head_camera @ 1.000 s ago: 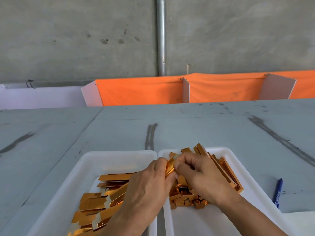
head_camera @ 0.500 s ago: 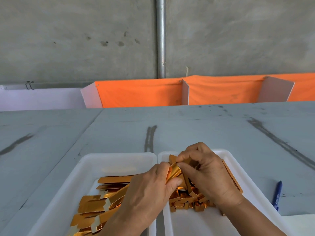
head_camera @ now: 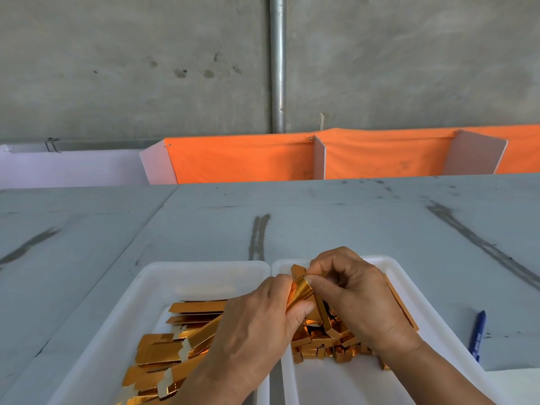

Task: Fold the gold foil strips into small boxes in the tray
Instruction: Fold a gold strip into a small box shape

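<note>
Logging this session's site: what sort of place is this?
Probably a small workshop or packing bench: bare concrete wall, long grey worktable with orange cloth dividers, white trays of gold foil strips.

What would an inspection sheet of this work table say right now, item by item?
Surface: grey table, scuffed with dark streaks.
Job's things: left tray holds flat gold strips; right tray holds small folded boxes; one bent strip is held up where the trays meet.
Clutter: blue pen lies on the table, right of the right tray.
Grippers: none, only hands; left hand and right hand both pinch the bent strip.
Cables: nothing seen.
Surroundings: concrete wall, upright metal pipe, orange cloth behind the table.
</note>
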